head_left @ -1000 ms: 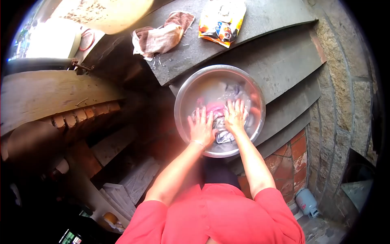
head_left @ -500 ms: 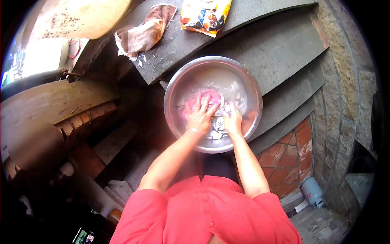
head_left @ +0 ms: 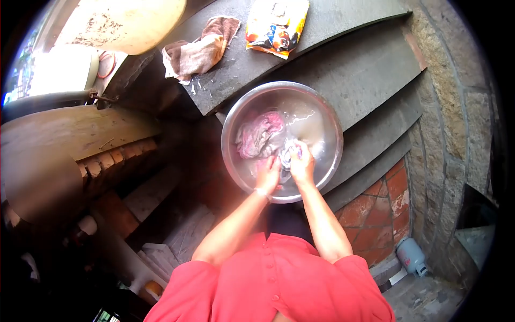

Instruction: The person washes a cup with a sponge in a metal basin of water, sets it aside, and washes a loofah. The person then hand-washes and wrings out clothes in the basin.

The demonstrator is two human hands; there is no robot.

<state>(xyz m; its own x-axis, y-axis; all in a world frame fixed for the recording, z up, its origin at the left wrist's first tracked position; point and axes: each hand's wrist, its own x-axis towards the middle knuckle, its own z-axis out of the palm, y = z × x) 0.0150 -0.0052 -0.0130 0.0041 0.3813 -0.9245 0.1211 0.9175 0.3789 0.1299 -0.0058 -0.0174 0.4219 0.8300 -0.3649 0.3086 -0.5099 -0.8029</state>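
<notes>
A round metal basin (head_left: 229,161) holds cloudy water and wet cloths. In its left half lies a bunched pink and white cloth (head_left: 261,134), partly above the water. My right hand (head_left: 302,163) is closed around a wet grey-white cloth (head_left: 288,153) near the basin's middle. Close beside it, my left hand (head_left: 268,174) is low in the basin at the near side, its fingers curled at the lower part of the same cloth. The fingertips of the left hand are partly hidden by the water and cloth.
On the grey stone ledge (head_left: 332,21) beyond the basin lie a brown and pink towel (head_left: 201,51) and a yellow-orange plastic packet (head_left: 277,27). Dark stone steps (head_left: 370,102) run at the right. A grey gas cylinder (head_left: 412,256) is by the stone wall at lower right.
My left hand has come off the pink cloth and moved toward me, nearer my right hand. The pink cloth now shows uncovered. My right hand has drawn slightly nearer, holding the grey-white cloth.
</notes>
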